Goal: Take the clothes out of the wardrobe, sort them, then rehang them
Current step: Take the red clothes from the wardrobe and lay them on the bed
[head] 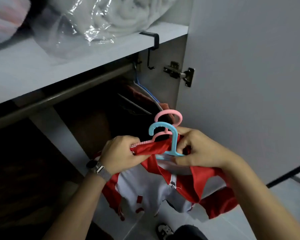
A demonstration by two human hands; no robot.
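While held in front of the open wardrobe (pixel 163 87), below the shelf (pixel 76 54): red-and-white zip-front jacket (pixel 156 184), red at collar, shoulders and sleeves, white on the body panels, small red patches on the white, zipper pull visible at mid-chest. Collar bunched up around blue hanger (pixel 170 141); body and sleeves hanging slack toward the floor (pixel 284 201).

Two pink hangers (pixel 164 118) stacked with the blue one, hooks overlapping just above the collar.

Left hand (pixel 121 153): fingers curled, gripping the bunched red collar fabric at its left end. Watch with metal band (pixel 99 168) on the left wrist.

Right hand (pixel 196 149): fingers curled, pinching the blue hanger near the base of its neck, red fabric caught under the fingers.

Behind the hands: hanging rail (pixel 59 96) under the shelf; dark red garment (pixel 140 96) on a hanger at the right end of the rail. Black hook (pixel 151 47) clipped over the shelf edge. Metal hinge (pixel 180 72) joining the carcass to the open door (pixel 249 75). On the shelf: white bedding in clear plastic wrap (pixel 97 19).

Bottom edge: patterned slipper (pixel 164 230) on the floor.
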